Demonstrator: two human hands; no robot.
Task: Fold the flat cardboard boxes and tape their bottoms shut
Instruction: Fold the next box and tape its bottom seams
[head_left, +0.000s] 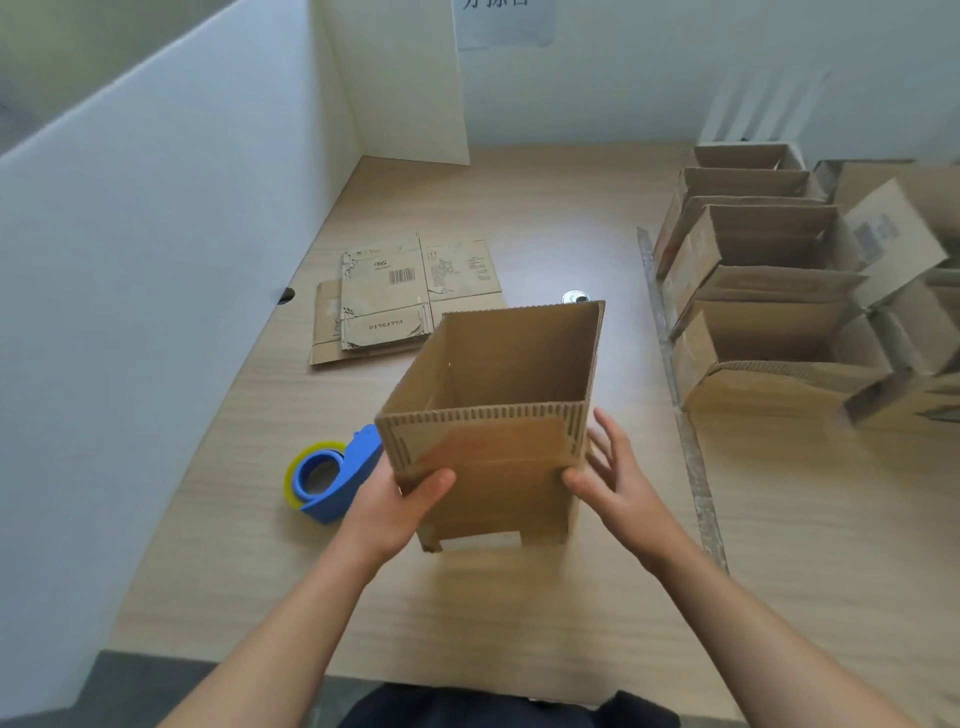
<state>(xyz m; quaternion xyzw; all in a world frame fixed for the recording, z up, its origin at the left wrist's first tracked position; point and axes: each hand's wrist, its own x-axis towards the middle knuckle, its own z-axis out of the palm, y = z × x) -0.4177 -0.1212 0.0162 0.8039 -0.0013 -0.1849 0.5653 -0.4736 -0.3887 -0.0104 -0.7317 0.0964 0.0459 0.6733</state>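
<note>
Erected cardboard box (493, 467), held over the near-centre of the wooden table (519, 613). Its long axis stands roughly upright, with the open mouth pointing up and the top leaning slightly away. The left hand (400, 509) grips the near-left corner, thumb on the near face. The right hand (618, 483) sets its thumb at the near-right edge, fingers spread straight. A blue tape dispenser (332, 478) lies just left; flat boxes (395, 301) lie beyond.
</note>
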